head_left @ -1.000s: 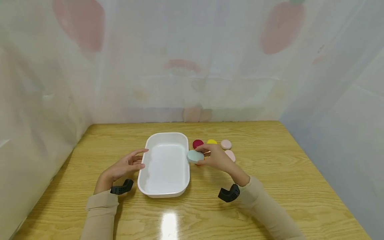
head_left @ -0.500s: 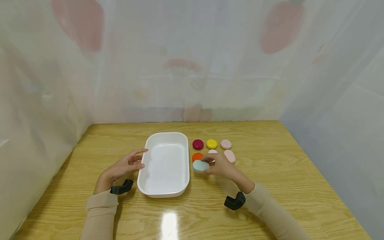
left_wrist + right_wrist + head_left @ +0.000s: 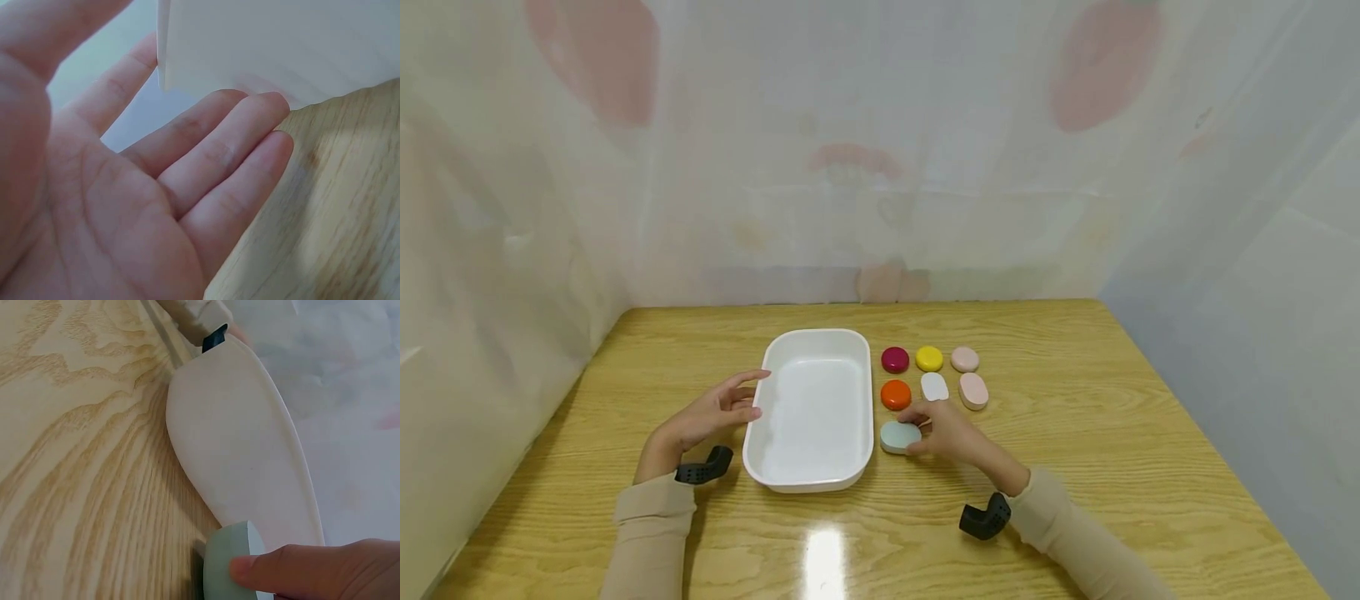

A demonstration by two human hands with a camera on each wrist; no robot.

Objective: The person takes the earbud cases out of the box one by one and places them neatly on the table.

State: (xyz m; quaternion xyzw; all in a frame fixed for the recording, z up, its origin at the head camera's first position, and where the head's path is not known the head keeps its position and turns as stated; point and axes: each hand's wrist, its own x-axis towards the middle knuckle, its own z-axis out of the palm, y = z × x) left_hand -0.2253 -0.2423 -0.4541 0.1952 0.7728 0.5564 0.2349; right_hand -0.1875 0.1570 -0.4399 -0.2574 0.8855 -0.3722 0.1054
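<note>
My right hand [image 3: 951, 432] pinches a pale green oval block [image 3: 900, 437] between thumb and fingers. The block sits on the table beside the white tray's right wall. In the right wrist view the thumb presses the side of the green block [image 3: 228, 562], while the other fingers are mostly out of view. My left hand [image 3: 715, 417] touches the left rim of the white tray [image 3: 808, 484] with its fingers fairly straight. The left wrist view shows that palm [image 3: 112, 212] bare, with fingertips against the tray's outer wall [image 3: 281, 50].
Right of the tray lie a crimson disc [image 3: 895, 360], a yellow disc [image 3: 929, 359], a pale pink disc [image 3: 965, 359], an orange disc [image 3: 896, 395], a white oval block [image 3: 935, 387] and a pink oval block [image 3: 973, 391]. A printed curtain [image 3: 880, 233] hangs behind the wooden table [image 3: 1112, 467].
My right hand has carried the green block from over the tray's right rim down and nearer to me, onto the table in front of the orange disc. The left hand has stayed put.
</note>
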